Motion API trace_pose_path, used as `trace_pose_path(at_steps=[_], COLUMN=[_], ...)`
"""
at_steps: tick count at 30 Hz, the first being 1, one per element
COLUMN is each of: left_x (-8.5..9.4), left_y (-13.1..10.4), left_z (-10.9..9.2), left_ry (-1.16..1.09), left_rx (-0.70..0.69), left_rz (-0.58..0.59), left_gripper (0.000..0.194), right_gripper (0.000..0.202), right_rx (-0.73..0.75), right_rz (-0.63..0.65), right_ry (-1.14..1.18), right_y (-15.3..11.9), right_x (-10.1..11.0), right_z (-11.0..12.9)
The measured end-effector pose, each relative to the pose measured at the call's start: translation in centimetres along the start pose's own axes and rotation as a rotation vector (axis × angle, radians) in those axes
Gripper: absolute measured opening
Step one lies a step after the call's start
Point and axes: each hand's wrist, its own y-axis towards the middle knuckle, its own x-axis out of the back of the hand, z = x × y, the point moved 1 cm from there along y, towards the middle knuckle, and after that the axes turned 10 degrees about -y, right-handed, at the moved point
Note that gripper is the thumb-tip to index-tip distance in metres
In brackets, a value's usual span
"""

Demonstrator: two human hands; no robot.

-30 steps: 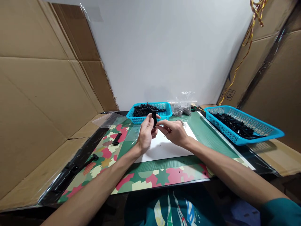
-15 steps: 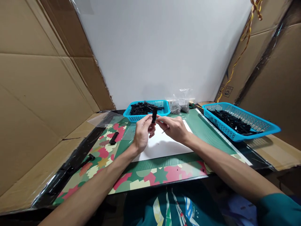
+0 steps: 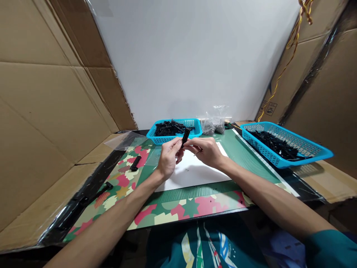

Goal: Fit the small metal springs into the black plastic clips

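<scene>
A small black plastic part [image 3: 185,137] is held up over the white sheet [image 3: 186,175], its top leaning to the right. My left hand [image 3: 168,158] grips it between thumb and fingers. From the right, the pinched fingertips of my right hand [image 3: 206,150] touch the part's side. A thin, small metal piece [image 3: 198,152] sticks out below the fingers of my right hand; most of it is hidden. Another black part [image 3: 135,163] lies on the patterned mat at the left, and more black pieces [image 3: 108,185] lie nearer the left edge.
A blue basket [image 3: 197,128] of black parts stands at the back, beside clear bags of small metal pieces [image 3: 219,126]. Another blue basket [image 3: 320,150] with black parts is at the right. Cardboard walls [image 3: 50,93] flank the table.
The black part has tilted to the right in my left hand. The thin metal piece has turned slightly with my right fingers, which remain at the part.
</scene>
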Motion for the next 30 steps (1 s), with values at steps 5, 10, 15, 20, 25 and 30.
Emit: trace_pose_path(at_steps=[5, 10, 15, 20, 25, 30], left_x=[0.2, 0.3, 0.5, 1.1, 2.1, 2.7], left_y=[0.2, 0.6, 0.8, 1.0, 1.5, 1.3], left_z=[0.2, 0.5, 0.4, 0.5, 0.8, -0.1], left_ry=[-0.118, -0.294, -0.346, -0.245, 0.052, 0.791], left_rx=[0.137, 0.292, 0.365, 0.557, 0.445, -0.13], left_rz=[-0.008, -0.033, -0.083, -0.031, 0.018, 0.035], left_gripper=[0.039, 0.03, 0.032, 0.036, 0.044, 0.041], right_gripper=[0.031, 0.028, 0.026, 0.024, 0.02, 0.014], right_rx=[-0.048, -0.078, -0.058, 0.031, -0.023, -0.094], right_rz=[-0.013, 0.019, 0.067, 0.116, 0.183, 0.291], right_ry=[0.015, 0.011, -0.074, -0.138, -0.13, -0.078], right_y=[0.1, 0.2, -0.1, -0.4, -0.2, -0.1], right_x=[0.0, 0.2, 0.0, -0.2, -0.1, 0.2], right_z=[0.0, -0.3, -0.9, -1.0, -1.4, -2.5])
